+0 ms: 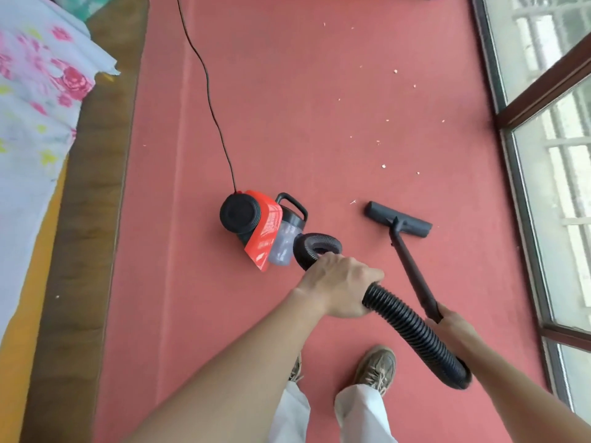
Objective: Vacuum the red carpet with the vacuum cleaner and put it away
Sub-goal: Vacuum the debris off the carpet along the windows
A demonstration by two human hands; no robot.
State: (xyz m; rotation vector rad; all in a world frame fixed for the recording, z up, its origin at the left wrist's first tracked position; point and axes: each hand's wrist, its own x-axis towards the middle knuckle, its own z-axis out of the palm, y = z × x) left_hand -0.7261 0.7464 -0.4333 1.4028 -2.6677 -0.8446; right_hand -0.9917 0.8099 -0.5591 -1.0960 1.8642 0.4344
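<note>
The red carpet (287,107) covers the floor ahead. A red and black canister vacuum cleaner (256,225) lies on it at the centre, with a clear dust cup. Its ribbed black hose (412,327) loops from the canister toward me. My left hand (339,282) grips the hose near the canister. My right hand (454,327) holds the black wand (412,270) at its upper end. The grey floor head (398,219) rests flat on the carpet to the right of the canister. Small pale crumbs (383,166) lie scattered beyond the floor head.
A black power cord (208,91) runs from the canister to the far edge. A wooden bed frame (89,187) with a floral sheet (35,91) borders the carpet on the left. Glass doors with brown frames (543,123) line the right side. My shoes (377,366) stand near the bottom.
</note>
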